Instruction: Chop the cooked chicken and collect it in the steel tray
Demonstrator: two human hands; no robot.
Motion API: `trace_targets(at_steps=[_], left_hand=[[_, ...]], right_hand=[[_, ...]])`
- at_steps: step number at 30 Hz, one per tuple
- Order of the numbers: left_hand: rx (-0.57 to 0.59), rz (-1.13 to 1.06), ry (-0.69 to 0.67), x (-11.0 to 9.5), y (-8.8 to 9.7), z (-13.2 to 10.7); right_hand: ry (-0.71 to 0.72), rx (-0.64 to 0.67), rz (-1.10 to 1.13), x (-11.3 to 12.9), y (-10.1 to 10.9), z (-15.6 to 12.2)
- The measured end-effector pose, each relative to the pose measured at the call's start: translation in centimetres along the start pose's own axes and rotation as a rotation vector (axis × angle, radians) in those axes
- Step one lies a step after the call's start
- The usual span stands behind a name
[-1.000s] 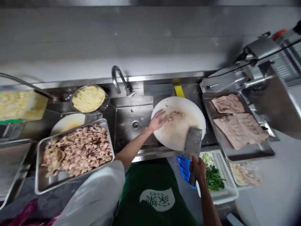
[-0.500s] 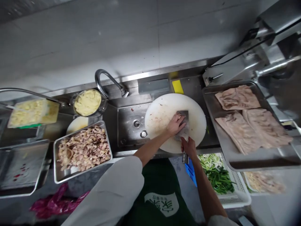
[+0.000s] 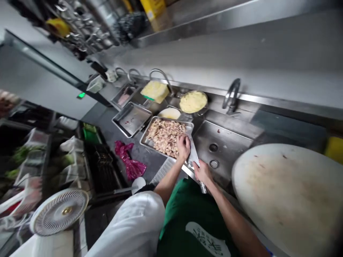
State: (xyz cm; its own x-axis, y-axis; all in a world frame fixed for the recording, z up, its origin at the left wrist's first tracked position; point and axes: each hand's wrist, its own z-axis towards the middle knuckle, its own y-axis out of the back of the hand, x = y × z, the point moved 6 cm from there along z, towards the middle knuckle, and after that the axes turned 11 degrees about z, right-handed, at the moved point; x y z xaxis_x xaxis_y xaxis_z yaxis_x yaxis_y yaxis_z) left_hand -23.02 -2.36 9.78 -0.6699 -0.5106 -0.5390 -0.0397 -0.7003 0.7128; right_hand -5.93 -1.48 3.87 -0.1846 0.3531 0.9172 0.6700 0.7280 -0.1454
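Observation:
My right hand (image 3: 203, 172) is closed around the handle of a cleaver, just in front of the sink. The broad metal blade of the cleaver (image 3: 193, 151) slants over the right rim of a metal tray (image 3: 144, 136). Chopped meat (image 3: 166, 135) in small pale and reddish pieces fills this tray. Beside the blade, over the right end of the meat, is my left hand (image 3: 183, 145) with its fingers curled inward. Whatever lies under those fingers is hidden.
To the right stands a large round white cutting board (image 3: 289, 192), partly over the sink (image 3: 222, 137). Behind the meat tray are a bowl of pale yellow slices (image 3: 193, 102) and a faucet (image 3: 232, 94). A pink plastic bag (image 3: 130, 160) and a white fan (image 3: 60, 212) are to the left.
My view has swung left. Both hands and the cleaver have moved left from the cutting board to the meat tray. My left hand, flat on the blade before, is now curled beside it.

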Motion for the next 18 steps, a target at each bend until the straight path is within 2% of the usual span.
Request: trace_targets(at_steps=[2, 3, 5, 7, 9, 11, 12, 14, 15, 16, 18], left_hand=[[-0.097, 0.058, 0.140, 6.1, 2.7, 3.3], [-0.119, 0.082, 0.198, 8.7, 3.4, 4.8], [-0.114, 0.124, 0.278, 13.0, 3.5, 7.5], [-0.019, 0.162, 0.282, 15.9, 2.2, 9.9], [0.140, 0.179, 0.200, 18.0, 0.4, 11.7], [0.239, 0.188, 0.135, 20.3, -0.2, 13.0], [0.242, 0.214, 0.151, 22.0, 0.2, 13.5], [0.230, 0.317, 0.269, 26.3, 2.0, 14.1], [0.264, 0.381, 0.333, 28.6, 2.8, 14.2], [0.348, 0.429, 0.372, 30.9, 3.3, 14.1], [0.563, 0.477, 0.355, 34.4, 3.7, 13.6]], right_hand=[[-0.029, 0.089, -0.048, 1.1, -4.9, 2.1], [-0.038, 0.108, -0.067, 1.4, -6.7, 2.8], [-0.031, 0.113, -0.106, 1.8, -9.0, 4.0], [-0.017, 0.077, -0.141, 1.9, -9.7, 4.8], [-0.021, 0.007, -0.154, 1.6, -9.4, 5.0], [-0.052, -0.098, -0.137, 1.3, -8.3, 4.7], [-0.075, -0.156, -0.127, 1.1, -7.5, 4.3], [-0.126, -0.277, -0.131, 0.6, -5.6, 3.1], [-0.152, -0.341, -0.147, 0.4, -4.5, 2.2], [-0.178, -0.399, -0.171, 0.1, -3.4, 1.2], [-0.229, -0.501, -0.212, -0.4, -1.4, -0.9]])
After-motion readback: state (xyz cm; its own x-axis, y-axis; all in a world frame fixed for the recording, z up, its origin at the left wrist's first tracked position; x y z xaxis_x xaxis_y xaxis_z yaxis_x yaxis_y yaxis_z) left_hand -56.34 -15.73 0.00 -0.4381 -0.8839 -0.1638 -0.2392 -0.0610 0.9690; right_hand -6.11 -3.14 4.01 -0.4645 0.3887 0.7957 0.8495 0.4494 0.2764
